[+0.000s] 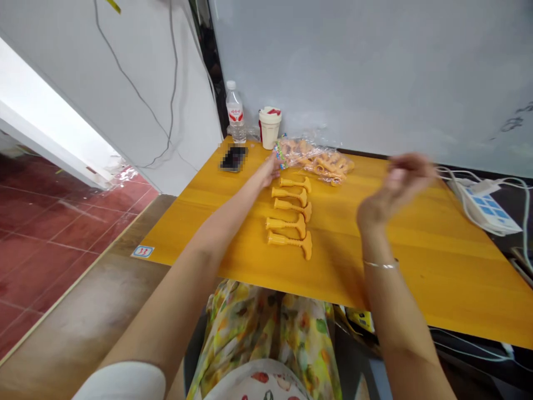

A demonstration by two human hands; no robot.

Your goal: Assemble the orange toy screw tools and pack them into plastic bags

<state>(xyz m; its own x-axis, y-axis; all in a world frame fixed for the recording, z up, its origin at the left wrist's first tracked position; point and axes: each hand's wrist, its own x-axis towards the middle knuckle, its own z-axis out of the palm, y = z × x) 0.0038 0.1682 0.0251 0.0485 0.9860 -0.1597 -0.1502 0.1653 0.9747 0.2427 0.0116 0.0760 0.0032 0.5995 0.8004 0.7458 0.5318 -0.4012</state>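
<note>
My left hand (271,170) reaches to the left end of a clear plastic bag (287,154) with a colourful printed edge, fingers closed on it. Inside the bag lie several yellow-orange plastic pieces (328,163). Just in front of that hand, several yellow toy hammers (291,224) lie in a column, handles to the left and heads to the right. Raised over the right part of the table, my right hand (397,180) is smeared by motion, apart from the hammers. Its fingers are too blurred to read.
A water bottle (235,114), a white cup (270,128) and a pixelated phone (234,158) stand or lie at the table's back left. A power strip (491,208) with white cables is at the right edge. A whitish panel (375,72) rises behind the wooden table (416,278).
</note>
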